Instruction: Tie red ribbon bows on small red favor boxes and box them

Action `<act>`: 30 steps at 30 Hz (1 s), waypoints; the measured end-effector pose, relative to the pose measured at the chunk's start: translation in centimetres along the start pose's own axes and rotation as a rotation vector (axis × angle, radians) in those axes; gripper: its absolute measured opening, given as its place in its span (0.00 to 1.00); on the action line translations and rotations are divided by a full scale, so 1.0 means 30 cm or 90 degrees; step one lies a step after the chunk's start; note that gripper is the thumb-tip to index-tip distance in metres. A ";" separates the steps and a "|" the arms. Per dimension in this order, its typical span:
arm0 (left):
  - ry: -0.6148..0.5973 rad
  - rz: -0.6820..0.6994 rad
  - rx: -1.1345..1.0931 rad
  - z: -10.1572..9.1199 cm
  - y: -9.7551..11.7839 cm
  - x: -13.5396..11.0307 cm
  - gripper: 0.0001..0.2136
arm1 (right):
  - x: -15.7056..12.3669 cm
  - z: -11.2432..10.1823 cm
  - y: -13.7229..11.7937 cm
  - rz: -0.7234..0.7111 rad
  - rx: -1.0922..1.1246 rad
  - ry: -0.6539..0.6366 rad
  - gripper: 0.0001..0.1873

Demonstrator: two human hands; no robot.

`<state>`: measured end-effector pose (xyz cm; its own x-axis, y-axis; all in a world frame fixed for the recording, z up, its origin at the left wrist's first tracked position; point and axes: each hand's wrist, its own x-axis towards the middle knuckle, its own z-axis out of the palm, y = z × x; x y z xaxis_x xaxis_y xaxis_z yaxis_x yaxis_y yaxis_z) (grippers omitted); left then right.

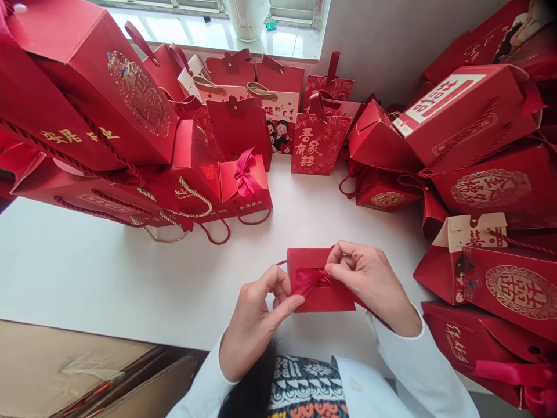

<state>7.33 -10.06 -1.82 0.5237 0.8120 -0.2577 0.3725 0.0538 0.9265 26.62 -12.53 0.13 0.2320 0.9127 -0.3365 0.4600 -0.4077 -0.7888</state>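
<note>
White tabletop [130, 273]: left hand [256, 322], right hand [369, 284] pinch satin ribbon [310, 281] on red box [339, 293].

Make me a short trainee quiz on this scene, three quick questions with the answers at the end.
1. Short answer: what are the left hand and the right hand pinching?
2. True or false: the white vase stands on the windowsill.
3. Multiple choice: the large red gift bag at the left of the view has a handle of which kind?
A. Twisted cord
B. Metal chain
C. Wooden bar

Key:
1. The red ribbon on the small red box
2. True
3. A
</note>
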 end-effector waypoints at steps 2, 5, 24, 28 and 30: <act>-0.012 -0.005 -0.002 -0.001 0.001 -0.002 0.08 | -0.004 0.007 -0.001 -0.004 -0.016 0.027 0.07; -0.009 -0.006 0.025 -0.002 0.006 -0.005 0.06 | -0.009 0.001 0.000 -0.005 -0.010 0.030 0.07; 0.181 0.256 0.219 0.046 0.054 0.084 0.10 | -0.002 -0.018 0.047 -0.048 0.166 -0.036 0.05; 0.228 0.287 0.193 0.060 0.044 0.091 0.10 | -0.005 -0.016 0.032 -0.055 0.124 -0.016 0.06; 0.251 0.292 0.199 0.067 0.041 0.094 0.09 | -0.009 -0.024 0.025 -0.061 0.109 -0.040 0.07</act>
<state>10.80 -8.87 -1.94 0.3856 0.8667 0.3166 0.4144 -0.4692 0.7798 27.55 -13.10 -0.01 0.1384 0.9492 -0.2827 0.3235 -0.3132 -0.8929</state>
